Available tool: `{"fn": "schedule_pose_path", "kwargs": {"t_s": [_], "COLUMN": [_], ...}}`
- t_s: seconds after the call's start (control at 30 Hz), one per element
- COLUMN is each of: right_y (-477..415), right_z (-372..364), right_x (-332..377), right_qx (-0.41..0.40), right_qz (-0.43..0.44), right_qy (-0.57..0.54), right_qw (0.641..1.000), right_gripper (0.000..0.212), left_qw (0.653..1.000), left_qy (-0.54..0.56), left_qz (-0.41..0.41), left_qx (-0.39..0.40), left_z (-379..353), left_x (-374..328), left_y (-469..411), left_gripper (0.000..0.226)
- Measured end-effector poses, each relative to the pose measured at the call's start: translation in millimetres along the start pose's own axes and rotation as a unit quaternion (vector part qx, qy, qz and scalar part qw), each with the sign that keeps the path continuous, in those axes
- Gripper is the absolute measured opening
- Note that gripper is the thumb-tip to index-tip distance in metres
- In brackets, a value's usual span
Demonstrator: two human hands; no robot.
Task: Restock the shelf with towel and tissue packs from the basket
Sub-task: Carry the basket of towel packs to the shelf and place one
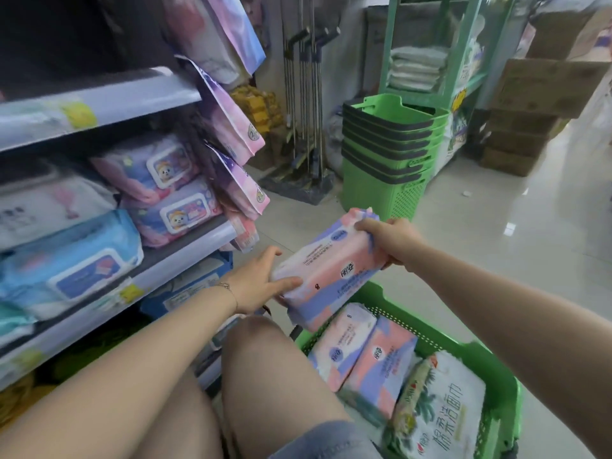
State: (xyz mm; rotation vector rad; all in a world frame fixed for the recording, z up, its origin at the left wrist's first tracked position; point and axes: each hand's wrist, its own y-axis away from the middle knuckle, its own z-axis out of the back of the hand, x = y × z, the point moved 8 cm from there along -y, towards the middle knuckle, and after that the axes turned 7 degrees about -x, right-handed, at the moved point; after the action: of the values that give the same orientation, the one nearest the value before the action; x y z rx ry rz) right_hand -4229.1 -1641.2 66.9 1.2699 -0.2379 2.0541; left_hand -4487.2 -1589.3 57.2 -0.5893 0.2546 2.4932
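Transfer step: the left hand (261,281) and right hand (389,241) each clamp an end of a pink-and-purple tissue pack (328,265) held above the green basket (477,354), near right; next, it likely needs carrying left onto the shelf (188,253) beside the stacked packs (155,173).

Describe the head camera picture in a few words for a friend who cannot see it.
A person's left hand and right hand hold a pink and purple pack by its ends above a green basket on the floor, which contains more packs. To the left is a shop shelf lined with similar packs, and stacked baskets stand further back.
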Motion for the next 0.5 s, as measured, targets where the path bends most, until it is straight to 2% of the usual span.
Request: {"fn": "schedule_pose_path", "kwargs": {"t_s": [0.1,0.23,0.3,0.5], "right_y": [6.1,17.4,24.3,52.8], "right_z": [-11.2,-33.7,-48.6,-86.4], "right_x": [29.0,65.8,82.7,139.3], "right_qx": [-0.021,-0.025,-0.015,0.031], "right_qz": [0.014,0.028,0.033,0.061], "right_qy": [-0.021,-0.072,-0.096,-0.154], "right_qw": [0.999,0.997,0.995,0.986], "right_gripper": [0.046,0.045,0.048,0.063], "left_qw": [0.997,0.992,0.985,0.933], "left_qy": [0.069,0.102,0.126,0.181], "left_qz": [0.017,0.022,0.006,-0.004], "left_qx": [-0.029,-0.068,-0.117,-0.31], "left_z": [27.0,56.4,74.2,145.8], "left_x": [17.8,42.2,49.8,61.4], "left_y": [13.1,36.0,46.2,88.6], "left_gripper": [0.097,0.104,0.108,0.087]}}
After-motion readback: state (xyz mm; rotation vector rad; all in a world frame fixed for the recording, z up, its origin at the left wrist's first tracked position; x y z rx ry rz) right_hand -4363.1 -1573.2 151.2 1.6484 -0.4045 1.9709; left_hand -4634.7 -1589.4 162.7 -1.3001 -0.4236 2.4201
